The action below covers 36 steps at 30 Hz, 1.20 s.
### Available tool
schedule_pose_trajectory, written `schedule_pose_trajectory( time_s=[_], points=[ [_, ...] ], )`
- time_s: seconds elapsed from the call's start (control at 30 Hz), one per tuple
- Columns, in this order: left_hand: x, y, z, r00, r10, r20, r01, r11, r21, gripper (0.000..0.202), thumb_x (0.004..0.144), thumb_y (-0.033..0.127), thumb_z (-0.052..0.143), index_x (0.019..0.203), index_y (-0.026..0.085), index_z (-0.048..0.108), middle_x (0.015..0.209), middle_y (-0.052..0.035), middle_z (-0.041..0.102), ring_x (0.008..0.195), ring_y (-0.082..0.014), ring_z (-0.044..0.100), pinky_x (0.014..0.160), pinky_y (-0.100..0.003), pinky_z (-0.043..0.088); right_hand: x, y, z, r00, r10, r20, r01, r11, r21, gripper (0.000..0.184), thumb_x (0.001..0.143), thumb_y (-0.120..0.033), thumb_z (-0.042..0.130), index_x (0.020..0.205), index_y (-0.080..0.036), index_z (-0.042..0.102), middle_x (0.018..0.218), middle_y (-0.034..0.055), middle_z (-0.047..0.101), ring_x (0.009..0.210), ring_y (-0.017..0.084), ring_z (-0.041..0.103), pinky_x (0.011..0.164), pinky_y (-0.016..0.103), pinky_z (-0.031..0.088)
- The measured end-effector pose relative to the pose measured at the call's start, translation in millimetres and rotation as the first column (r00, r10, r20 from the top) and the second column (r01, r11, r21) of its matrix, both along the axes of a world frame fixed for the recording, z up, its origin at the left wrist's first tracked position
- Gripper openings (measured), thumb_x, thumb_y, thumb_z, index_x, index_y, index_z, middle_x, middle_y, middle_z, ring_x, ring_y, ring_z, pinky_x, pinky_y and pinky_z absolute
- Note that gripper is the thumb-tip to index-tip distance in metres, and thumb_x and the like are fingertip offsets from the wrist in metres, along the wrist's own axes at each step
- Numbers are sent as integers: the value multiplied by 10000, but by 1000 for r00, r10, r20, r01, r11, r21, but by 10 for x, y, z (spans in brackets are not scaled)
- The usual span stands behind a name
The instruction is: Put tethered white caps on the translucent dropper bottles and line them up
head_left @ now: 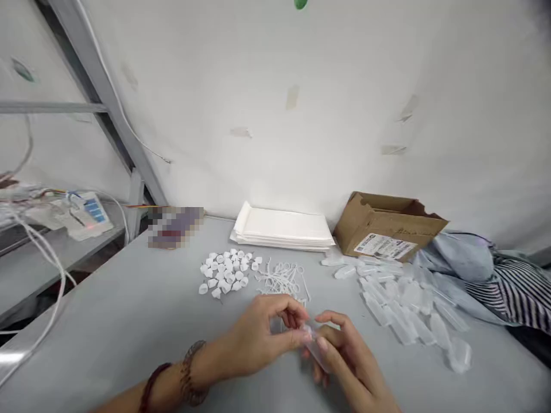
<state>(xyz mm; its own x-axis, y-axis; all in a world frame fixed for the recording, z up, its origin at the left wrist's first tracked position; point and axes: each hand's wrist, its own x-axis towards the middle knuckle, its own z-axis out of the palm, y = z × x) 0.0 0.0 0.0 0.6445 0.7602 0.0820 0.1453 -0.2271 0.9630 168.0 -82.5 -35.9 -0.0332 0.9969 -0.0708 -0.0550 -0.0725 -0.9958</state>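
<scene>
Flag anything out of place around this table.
Tape scraps cling to the white wall, looking like untidy leftovers; bunched clothing lies beside the translucent plastic bottles, an odd spot for garments.

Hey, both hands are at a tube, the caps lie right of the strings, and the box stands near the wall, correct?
One slip: in the head view, the caps lie left of the strings. Left hand and right hand are at a tube, and the box stands near the wall.
</scene>
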Motion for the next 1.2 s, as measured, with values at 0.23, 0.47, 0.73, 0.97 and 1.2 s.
schedule_pose_trajectory(
  time_s=[0.23, 0.47, 0.73, 0.97, 1.2],
  points=[
    [-80, 30, -61, 999, -22, 40, 9, 958, 287, 114, 811, 173, 697, 924, 183, 710, 862, -27, 700, 875, -183, 602, 828, -304, 473, -7, 78, 58, 987, 133, -95, -133, 991, 7, 354, 901, -489, 555, 1130, -256, 418, 808, 7, 667, 742, 155, 617, 751, 311, 437],
    [-227, 32, 10, 999, 41, -23, -18, 794, 608, 438, 829, 221, 710, 1231, 226, 536, 1149, -68, 602, 1115, -233, 488, 1004, -414, 404, 25, 197, 155, 982, 162, -97, -156, 986, 61, 323, 920, -446, 551, 1156, -263, 429, 887, 12, 689, 763, 135, 578, 737, 281, 385],
    [-241, -82, 95, 974, 68, -216, 100, 726, 680, 562, 785, 243, 751, 1273, 239, 473, 1164, -83, 558, 1124, -270, 467, 980, -442, 416, -122, 246, 256, 910, 284, -301, -278, 958, 64, 304, 918, -389, 567, 1156, -224, 475, 911, 49, 684, 830, 156, 614, 771, 295, 434],
    [-202, -54, -24, 945, 151, -291, 116, 675, 728, 528, 803, 350, 733, 1239, 197, 478, 1184, -101, 561, 1095, -290, 493, 924, -452, 446, -17, 324, 95, 946, 157, 283, -225, 948, 225, 207, 993, -308, 390, 1169, -208, 432, 836, 38, 672, 740, 152, 647, 690, 286, 510],
    [-178, 165, -297, 932, 235, -276, 42, 686, 726, 565, 820, 205, 695, 1316, 172, 426, 1220, -108, 560, 1143, -285, 486, 964, -463, 458, 184, 600, -51, 586, -263, 767, -417, 713, 563, 197, 957, -156, 408, 1006, -189, 596, 1026, 131, 704, 922, 239, 639, 776, 381, 490]
  ],
)
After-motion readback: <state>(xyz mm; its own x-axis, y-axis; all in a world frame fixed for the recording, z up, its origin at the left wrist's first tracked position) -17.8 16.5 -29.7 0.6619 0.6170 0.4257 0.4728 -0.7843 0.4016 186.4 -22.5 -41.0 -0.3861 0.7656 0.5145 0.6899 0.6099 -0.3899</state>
